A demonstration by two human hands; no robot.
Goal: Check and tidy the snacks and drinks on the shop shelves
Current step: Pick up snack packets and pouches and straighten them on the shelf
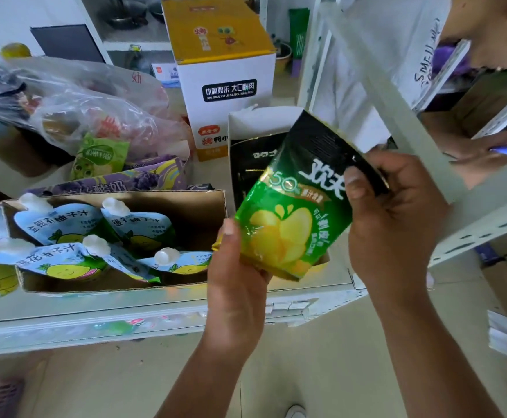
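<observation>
Both hands are holding a green snack pouch, tilted, over the front edge of the white metal shelf.
- The left hand is gripping the bottom corner, thumb on the front.
- The right hand is pinching the black top band between thumb and fingers.
- The pouch is showing "50", large white characters I cannot read at this tilt, and a yellow apple-shaped graphic.
- Just behind it, an open white display box is holding dark packets.
- On the left, a cardboard tray is holding blue spouted juice pouches reading "柚子汁".
- Further back, a white and yellow carton is reading "休闲娱乐 大口嚼肉".
- A purple box is showing "酸奶".
- A clear plastic bag of mixed snacks is slumping at far left.
- Pale floor tiles are showing below.
- Another person's hand is reaching in at right.
</observation>
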